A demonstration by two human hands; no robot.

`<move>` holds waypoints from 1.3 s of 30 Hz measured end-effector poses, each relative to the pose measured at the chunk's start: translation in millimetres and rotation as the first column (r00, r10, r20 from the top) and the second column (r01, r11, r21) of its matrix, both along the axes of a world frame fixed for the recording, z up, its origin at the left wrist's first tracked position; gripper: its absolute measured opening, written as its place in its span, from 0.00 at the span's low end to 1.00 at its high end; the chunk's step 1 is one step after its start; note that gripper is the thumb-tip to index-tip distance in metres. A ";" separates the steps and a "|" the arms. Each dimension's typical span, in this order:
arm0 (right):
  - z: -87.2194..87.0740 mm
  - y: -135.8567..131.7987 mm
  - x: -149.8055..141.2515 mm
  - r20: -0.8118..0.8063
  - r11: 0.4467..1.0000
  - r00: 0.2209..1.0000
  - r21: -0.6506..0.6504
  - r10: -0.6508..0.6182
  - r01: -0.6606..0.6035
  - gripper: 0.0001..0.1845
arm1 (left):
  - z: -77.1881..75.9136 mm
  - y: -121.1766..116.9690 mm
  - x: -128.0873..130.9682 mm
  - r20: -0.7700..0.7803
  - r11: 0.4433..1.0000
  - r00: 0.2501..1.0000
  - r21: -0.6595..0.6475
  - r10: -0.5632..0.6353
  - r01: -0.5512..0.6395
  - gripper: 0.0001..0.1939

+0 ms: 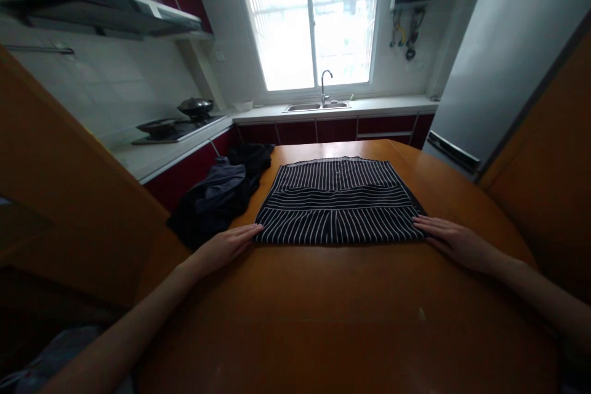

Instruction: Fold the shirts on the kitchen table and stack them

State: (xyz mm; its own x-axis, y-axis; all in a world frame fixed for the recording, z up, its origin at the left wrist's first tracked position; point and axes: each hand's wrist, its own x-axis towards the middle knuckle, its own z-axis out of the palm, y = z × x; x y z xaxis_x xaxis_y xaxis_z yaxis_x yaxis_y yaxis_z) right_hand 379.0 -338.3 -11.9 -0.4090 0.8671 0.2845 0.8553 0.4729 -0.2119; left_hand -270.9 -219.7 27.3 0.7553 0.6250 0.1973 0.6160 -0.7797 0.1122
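A black garment with white stripes (339, 225) lies spread flat on the wooden table (337, 295). Its stripes run in bands, upright at the near and far parts and crosswise in the middle. My left hand (227, 245) touches the near left corner with its fingers stretched out. At the near right corner, my right hand (450, 240) rests its fingers flat on the fabric edge. Both hands lie low against the tabletop, and neither is wrapped round the cloth.
Dark clothes (217, 194) lie heaped at the table's left edge. Behind stand a counter with a sink (318, 106), and a stove (178, 129) with pans (196, 106). A fridge (498, 55) is at the right, close to the table.
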 end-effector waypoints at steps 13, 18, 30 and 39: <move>-1.4 -0.1 11.1 -0.013 0.994 0.999 0.097 0.046 -0.044 0.23 | -16.6 9.5 1.0 0.194 0.999 0.981 -0.039 -0.002 0.010 0.19; 1.0 -19.0 14.7 -0.043 0.992 0.997 0.108 0.070 -0.065 0.22 | -5.5 -17.2 -1.0 0.154 0.999 0.987 -0.005 -0.042 0.043 0.19; 5.8 -136.1 9.2 -0.049 0.991 0.996 0.109 0.078 -0.072 0.33 | 27.4 -134.3 -22.4 0.097 0.994 0.993 -0.078 -0.063 0.071 0.31; 34.9 -159.3 8.1 -0.364 0.993 0.925 -0.087 -0.111 0.084 0.23 | 61.2 -155.2 -35.6 0.118 0.947 0.993 -0.322 0.018 0.021 0.27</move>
State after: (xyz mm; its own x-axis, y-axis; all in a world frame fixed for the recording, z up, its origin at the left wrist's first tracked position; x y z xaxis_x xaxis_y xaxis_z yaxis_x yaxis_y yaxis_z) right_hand 387.1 -497.7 22.9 -0.1993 0.9202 0.3369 0.7520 0.3640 -0.5495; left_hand -306.5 -374.9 88.6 0.7396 0.6691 0.0730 0.5824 -0.6906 0.4287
